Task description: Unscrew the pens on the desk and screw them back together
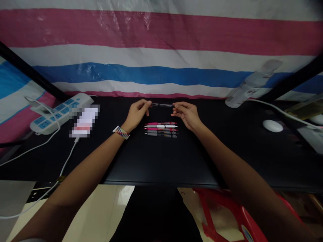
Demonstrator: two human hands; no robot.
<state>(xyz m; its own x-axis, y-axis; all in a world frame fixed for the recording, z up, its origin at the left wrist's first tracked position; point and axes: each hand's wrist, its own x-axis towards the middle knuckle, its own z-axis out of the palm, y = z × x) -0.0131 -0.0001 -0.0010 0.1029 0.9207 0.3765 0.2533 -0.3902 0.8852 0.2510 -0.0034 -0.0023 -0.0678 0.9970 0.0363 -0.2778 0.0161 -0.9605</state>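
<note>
So there's a good stretch of black tabletop (161,161) between the neat row of pens (160,126) and the front edge, plus room out to the phone (84,122) on the left and the mouse (273,126) on the right. Up near the back edge, a clear pen (163,105) spans crosswise just past that row, with the left hand (137,112) pinching one end and the right hand (188,114) the other, fingers nearly together; can't tell if it's touching down.
</note>
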